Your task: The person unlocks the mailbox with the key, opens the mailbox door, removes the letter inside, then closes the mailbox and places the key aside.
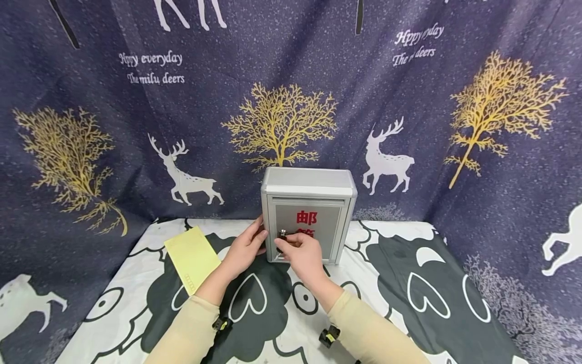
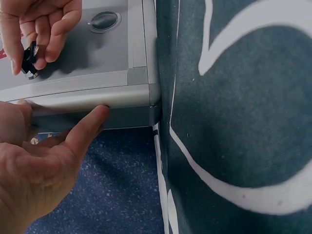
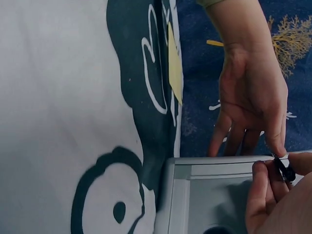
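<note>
A silver metal mailbox [image 1: 310, 181] with red characters on its door stands upright on the cloth. My right hand [image 1: 303, 255] is at the left part of the door, where thumb and fingers pinch a black-headed key [image 2: 30, 58] at the small round lock. Much of the key is covered by the fingers. My left hand [image 1: 244, 251] rests against the mailbox's left side, its fingers fairly straight along the frame. In the left wrist view, its thumb and fingers touch the side wall [image 2: 122, 116]. A round dark oval [image 2: 105, 22] sits lower on the door.
A yellow envelope [image 1: 192, 255] lies on the cloth left of my left forearm. The black-and-white patterned cloth [image 1: 409, 283] covers the table. Behind the mailbox hangs a dark blue curtain [image 1: 282, 60] printed with deer and golden trees.
</note>
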Demonstrator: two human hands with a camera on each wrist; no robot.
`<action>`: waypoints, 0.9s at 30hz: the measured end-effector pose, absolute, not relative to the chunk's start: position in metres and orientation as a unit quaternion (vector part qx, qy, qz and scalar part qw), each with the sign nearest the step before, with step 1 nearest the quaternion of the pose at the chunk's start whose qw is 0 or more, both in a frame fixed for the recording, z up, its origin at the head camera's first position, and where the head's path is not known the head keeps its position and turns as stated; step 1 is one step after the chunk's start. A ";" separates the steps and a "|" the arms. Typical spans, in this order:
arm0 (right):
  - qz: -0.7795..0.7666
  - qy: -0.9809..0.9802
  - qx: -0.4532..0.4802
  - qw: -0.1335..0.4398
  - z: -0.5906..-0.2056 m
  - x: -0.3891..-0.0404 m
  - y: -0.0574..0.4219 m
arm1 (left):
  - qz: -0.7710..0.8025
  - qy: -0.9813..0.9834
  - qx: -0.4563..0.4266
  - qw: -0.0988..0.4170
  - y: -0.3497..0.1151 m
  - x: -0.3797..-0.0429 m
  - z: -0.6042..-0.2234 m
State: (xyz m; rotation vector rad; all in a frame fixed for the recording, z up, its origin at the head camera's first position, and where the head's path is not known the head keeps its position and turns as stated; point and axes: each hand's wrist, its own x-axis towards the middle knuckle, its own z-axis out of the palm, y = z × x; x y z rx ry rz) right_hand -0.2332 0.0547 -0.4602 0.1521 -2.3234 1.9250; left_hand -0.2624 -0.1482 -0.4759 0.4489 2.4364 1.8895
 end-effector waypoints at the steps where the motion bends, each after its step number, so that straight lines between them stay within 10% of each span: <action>1: 0.617 -0.782 0.053 0.070 -0.460 -0.233 0.055 | 0.606 0.782 0.144 0.013 -0.148 -0.262 -0.476; 27: 0.384 -0.876 0.154 0.248 -0.461 -0.231 0.058 | 0.601 0.787 0.143 0.010 -0.148 -0.262 -0.476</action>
